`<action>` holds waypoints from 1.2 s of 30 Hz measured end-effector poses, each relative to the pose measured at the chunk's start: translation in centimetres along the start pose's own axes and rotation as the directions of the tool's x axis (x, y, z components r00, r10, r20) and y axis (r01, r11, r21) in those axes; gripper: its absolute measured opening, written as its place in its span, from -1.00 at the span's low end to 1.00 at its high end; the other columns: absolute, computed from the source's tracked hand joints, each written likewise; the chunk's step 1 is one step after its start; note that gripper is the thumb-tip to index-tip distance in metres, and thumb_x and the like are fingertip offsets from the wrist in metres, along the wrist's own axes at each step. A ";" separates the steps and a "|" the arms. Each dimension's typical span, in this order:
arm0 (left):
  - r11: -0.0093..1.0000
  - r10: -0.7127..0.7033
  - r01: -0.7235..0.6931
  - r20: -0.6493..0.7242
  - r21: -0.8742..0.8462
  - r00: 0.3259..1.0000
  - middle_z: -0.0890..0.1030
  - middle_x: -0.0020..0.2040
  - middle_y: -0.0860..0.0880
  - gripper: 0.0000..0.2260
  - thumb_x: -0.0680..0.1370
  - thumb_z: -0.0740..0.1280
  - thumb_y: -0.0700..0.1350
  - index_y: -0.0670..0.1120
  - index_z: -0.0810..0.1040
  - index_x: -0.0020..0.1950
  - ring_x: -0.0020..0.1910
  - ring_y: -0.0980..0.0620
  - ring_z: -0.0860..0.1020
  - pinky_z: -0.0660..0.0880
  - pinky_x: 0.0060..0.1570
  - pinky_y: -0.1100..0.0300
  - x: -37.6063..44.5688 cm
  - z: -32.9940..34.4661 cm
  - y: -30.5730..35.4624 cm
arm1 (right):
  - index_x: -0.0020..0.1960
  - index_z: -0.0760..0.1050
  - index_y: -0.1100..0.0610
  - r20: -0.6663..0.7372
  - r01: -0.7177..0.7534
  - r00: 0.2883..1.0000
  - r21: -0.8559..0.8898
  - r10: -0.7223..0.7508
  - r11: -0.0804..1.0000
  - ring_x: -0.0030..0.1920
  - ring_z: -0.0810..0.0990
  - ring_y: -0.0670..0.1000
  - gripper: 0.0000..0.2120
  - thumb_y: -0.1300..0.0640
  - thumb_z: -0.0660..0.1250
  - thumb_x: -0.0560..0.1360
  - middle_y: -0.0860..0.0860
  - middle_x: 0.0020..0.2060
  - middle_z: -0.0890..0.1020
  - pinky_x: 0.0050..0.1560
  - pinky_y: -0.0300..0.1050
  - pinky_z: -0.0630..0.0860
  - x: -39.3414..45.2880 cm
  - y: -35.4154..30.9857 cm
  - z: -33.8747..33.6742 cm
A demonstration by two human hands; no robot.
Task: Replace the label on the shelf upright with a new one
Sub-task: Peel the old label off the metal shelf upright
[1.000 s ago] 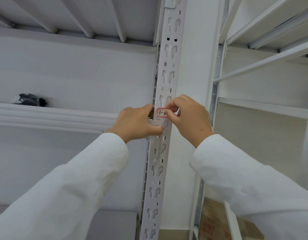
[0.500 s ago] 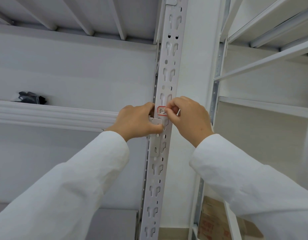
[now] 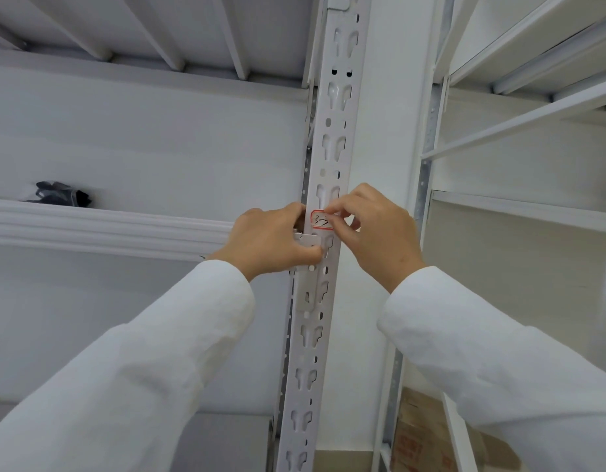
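My right hand pinches the right edge of the red-bordered label stuck on the slotted shelf upright; my left hand curls round the upright's left edge beside it, thumb pressed just beneath the label.
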State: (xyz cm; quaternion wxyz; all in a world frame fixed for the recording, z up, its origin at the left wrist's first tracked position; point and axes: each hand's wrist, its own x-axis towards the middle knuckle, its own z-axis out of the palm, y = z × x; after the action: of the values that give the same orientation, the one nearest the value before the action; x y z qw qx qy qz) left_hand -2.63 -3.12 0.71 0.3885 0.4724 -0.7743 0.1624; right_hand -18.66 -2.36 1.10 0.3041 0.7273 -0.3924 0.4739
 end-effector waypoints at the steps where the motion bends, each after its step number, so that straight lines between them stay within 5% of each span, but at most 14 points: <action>1: 1.000 0.001 -0.001 0.001 -0.001 1.000 0.43 -0.36 0.13 -0.75 0.40 0.31 0.12 0.02 0.32 -0.11 -0.27 -0.01 0.45 0.21 -0.36 0.31 0.0 0.0 0.0 | -0.12 0.58 -0.03 -0.004 -0.002 1.000 -0.003 0.002 1.000 -0.30 0.53 -0.03 -0.93 0.03 0.33 0.48 -0.07 -0.22 0.54 -0.35 -0.14 0.43 0.1 0.0 0.0; 12: 1.000 -0.025 0.025 0.011 0.006 1.000 0.42 -0.37 0.15 -0.74 0.39 0.31 0.13 0.04 0.30 -0.12 -0.23 -0.02 0.45 0.23 -0.20 0.18 0.0 0.0 0.0 | -0.10 0.47 0.01 0.160 -0.050 0.986 -0.025 0.053 0.998 -0.23 0.47 -0.01 -0.91 0.03 0.24 0.53 -0.14 -0.21 0.40 -0.21 -0.08 0.42 0.9 -0.5 -0.3; 17: 1.000 -0.023 0.022 0.028 0.014 0.999 0.45 -0.34 0.13 -0.73 0.39 0.30 0.15 0.06 0.31 -0.09 -0.23 -0.02 0.47 0.24 -0.32 0.20 0.1 0.0 0.0 | -0.16 0.45 -0.06 0.098 -0.123 0.989 0.165 0.107 0.979 -0.34 0.44 -0.14 -0.94 0.06 0.32 0.47 -0.16 -0.31 0.40 -0.25 -0.13 0.37 0.6 0.3 -0.8; 27: 1.000 -0.018 0.017 0.027 0.013 0.999 0.44 -0.36 0.13 -0.74 0.38 0.30 0.15 0.05 0.30 -0.11 -0.26 -0.02 0.45 0.22 -0.31 0.17 0.1 0.0 -0.1 | -0.15 0.50 -0.05 0.120 -0.094 0.989 0.062 0.086 0.994 -0.34 0.39 -0.17 -0.98 0.03 0.32 0.46 -0.17 -0.37 0.35 -0.36 -0.26 0.26 0.6 0.0 -0.7; 36: 1.000 -0.024 0.024 0.032 0.003 0.999 0.45 -0.34 0.13 -0.74 0.39 0.31 0.14 0.06 0.31 -0.09 -0.26 -0.01 0.45 0.24 -0.31 0.20 0.0 -0.1 0.1 | -0.11 0.52 0.01 0.107 -0.037 0.993 -0.045 0.042 0.998 -0.26 0.41 -0.06 -0.93 0.06 0.27 0.51 -0.13 -0.30 0.36 -0.28 -0.15 0.35 0.9 -0.4 -0.9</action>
State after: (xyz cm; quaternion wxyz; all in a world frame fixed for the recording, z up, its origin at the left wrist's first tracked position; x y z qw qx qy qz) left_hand -2.65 -3.03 0.80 0.3775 0.4846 -0.7744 0.1513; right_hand -18.50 -1.62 2.22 0.2885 0.7373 -0.4325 0.4314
